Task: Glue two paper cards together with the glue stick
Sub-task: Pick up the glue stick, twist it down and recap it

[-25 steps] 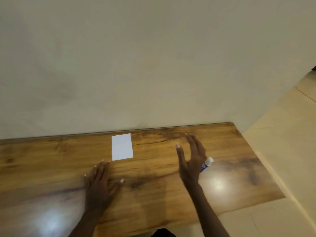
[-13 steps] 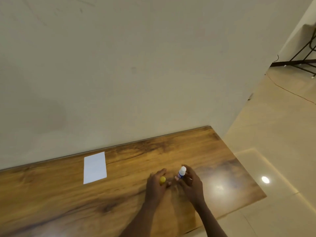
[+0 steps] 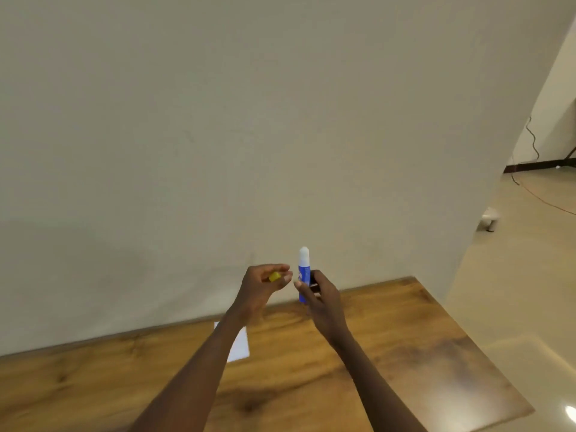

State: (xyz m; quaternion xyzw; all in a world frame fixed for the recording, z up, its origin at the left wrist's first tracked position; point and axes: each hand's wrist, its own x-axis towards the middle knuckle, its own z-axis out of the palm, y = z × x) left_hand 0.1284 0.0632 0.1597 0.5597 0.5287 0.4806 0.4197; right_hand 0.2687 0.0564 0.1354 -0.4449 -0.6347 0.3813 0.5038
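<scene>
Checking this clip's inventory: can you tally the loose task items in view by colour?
Blue: 1, the glue stick held upright in the right hand
Yellow: 1, the cap in the left hand
White: 1, the paper card on the table
Total: 3

Dim warm light; glare on floor [image 3: 571, 412]; hands perhaps slightly blurred.

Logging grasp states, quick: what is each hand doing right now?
Left hand: closed on the small yellow cap.
Right hand: closed around the blue glue stick with white tip, held upright above the wooden table.
</scene>
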